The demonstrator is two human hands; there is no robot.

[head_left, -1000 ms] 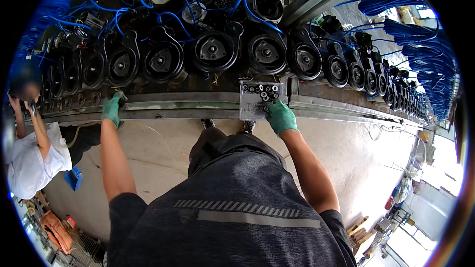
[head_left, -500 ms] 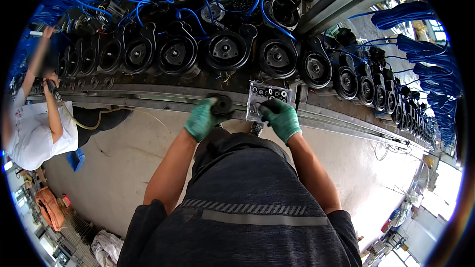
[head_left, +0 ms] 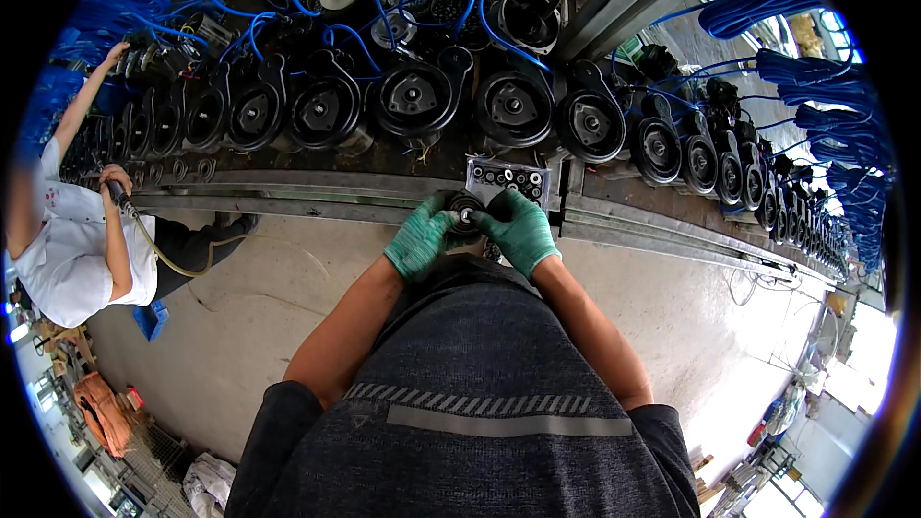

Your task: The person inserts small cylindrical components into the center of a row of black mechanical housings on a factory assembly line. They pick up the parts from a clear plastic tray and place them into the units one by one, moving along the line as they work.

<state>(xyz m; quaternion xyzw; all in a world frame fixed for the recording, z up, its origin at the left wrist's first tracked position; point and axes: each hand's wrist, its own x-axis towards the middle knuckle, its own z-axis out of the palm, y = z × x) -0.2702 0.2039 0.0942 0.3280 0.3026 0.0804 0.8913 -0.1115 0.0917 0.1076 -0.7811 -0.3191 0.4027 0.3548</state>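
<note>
In front of my waist, my left hand [head_left: 422,238], in a green glove with dark fingertips, is closed around a black round part [head_left: 464,201]. A small light-coloured ring [head_left: 467,215] shows at the middle of that part. My right hand [head_left: 523,235], gloved the same way, has its thumb and fingers closed at the ring, against the part's face. Its fingertips partly hide the ring. Just beyond my hands, a clear shallow box [head_left: 542,194] holds several small black and white rings at the bench edge.
A row of black round housings [head_left: 413,96] lines the bench [head_left: 317,182], with blue cables [head_left: 484,10] above and behind. At the left, a person in a white shirt [head_left: 77,259] holds a tool with a hose [head_left: 182,271]. A blue bin [head_left: 151,318] stands on the floor.
My right hand has left the box and come left to the black round part. My left hand has brought that part right to meet it. The person's raised arm has shifted.
</note>
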